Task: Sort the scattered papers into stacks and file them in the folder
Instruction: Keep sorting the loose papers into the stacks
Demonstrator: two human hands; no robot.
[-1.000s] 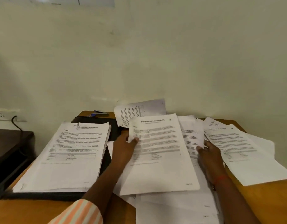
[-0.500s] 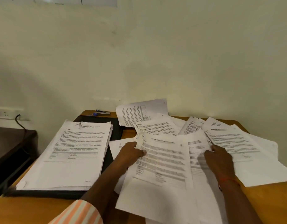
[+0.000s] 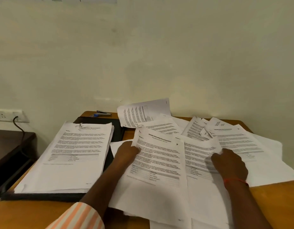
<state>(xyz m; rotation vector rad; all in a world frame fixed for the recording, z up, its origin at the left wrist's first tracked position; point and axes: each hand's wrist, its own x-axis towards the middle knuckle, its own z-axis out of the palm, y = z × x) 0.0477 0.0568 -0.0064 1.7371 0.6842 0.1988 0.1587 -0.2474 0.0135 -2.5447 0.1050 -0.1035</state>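
the left hand pinches a title sheet by its left edge and the right hand curls on a second sheet, likely separating them from the loose papers for the stack on the folder at left.

Pretty dim, warm indoor light with a soft greenish cast; printed text is blurry, wide-angle bending at the edges, soft shadows under the arms.

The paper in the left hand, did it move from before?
Yes. The paper that the left hand holds slid toward the person, off the sheet leaning on the wall, which it overlapped before.
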